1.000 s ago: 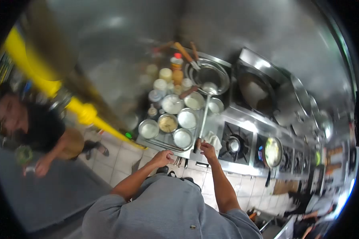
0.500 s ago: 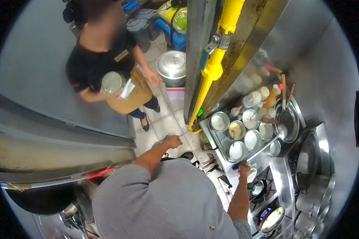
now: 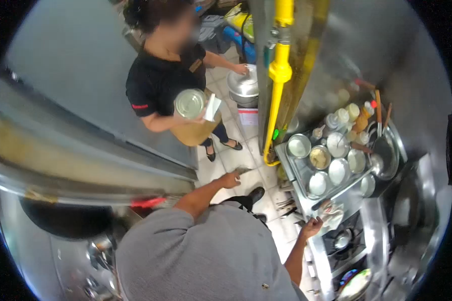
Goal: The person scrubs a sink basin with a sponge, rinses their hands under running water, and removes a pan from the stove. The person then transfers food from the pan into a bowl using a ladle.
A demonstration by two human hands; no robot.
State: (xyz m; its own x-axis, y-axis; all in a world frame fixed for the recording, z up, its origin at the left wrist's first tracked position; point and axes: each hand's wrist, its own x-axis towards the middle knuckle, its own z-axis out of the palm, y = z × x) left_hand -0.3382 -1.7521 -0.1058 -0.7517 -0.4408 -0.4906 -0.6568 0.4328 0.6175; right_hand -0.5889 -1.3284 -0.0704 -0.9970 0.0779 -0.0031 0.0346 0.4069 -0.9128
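Note:
My left hand [image 3: 231, 179] is held out over the tiled floor with its fingers curled. A small greyish blur shows at its fingertips; I cannot make out what it is. My right hand [image 3: 312, 227] is at the front edge of the stove, its fingers bent together. Beside it lies a crumpled whitish cloth [image 3: 331, 214]. Just above, the dark handle end of a ladle [image 3: 322, 202] sticks out over the tray's [image 3: 300, 186] near edge. Several round metal containers [image 3: 339, 171] of powders and pastes stand in that tray.
A person [image 3: 165, 80] in a black shirt stands ahead, a glass jar [image 3: 190, 103] in one hand, the other on a lidded pot [image 3: 243, 85]. A yellow pipe [image 3: 278, 95] rises beside the tray. A pan [image 3: 355, 285] sits over a blue flame at lower right.
The view has swung left, shifting the scene rightward. The person has reached onto the pot lid. My right hand is now lower than the ladle handle, with the cloth beside it.

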